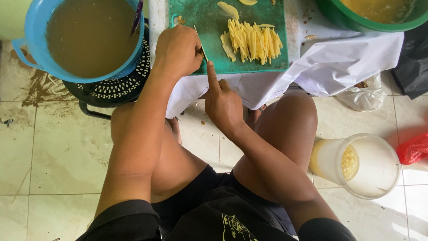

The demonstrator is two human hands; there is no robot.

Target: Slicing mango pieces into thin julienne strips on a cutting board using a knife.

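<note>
Left hand: our left hand [178,50] is curled into a loose fist at the board's 7 o'clock corner, fingers wrapped round a thin knife [201,46] — only a sliver of blade shows past the knuckles.
Right hand: our right hand [224,103] sits just below the board's near edge, index finger [211,73] stretched toward 12 o'clock w/ the tip touching that edge beside the blade; other fingers folded in, nothing held that we can see.
Board: green cutting board [200,18] lies on a white cloth [339,62], at 12 o'clock from our knees.
Cut stuff: pile of yellow strips [254,41] at board centre-right, a few uncut pale slices [228,46] just left of it and toward 12.
Blue tub: blue tub [33,40] of murky brown liquid at 10 o'clock — it rests on a black perforated stool [118,89].
Green bowl: green bowl [347,20] w/ yellowish liquid at 2 o'clock, partly out of frame.
Jar: clear plastic jar [361,165] on the floor tiles at 4 o'clock, yellow bits inside.
Bags: red bag [413,149] at 3 o'clock, clear plastic bag [363,96] near the cloth's lower edge.
</note>
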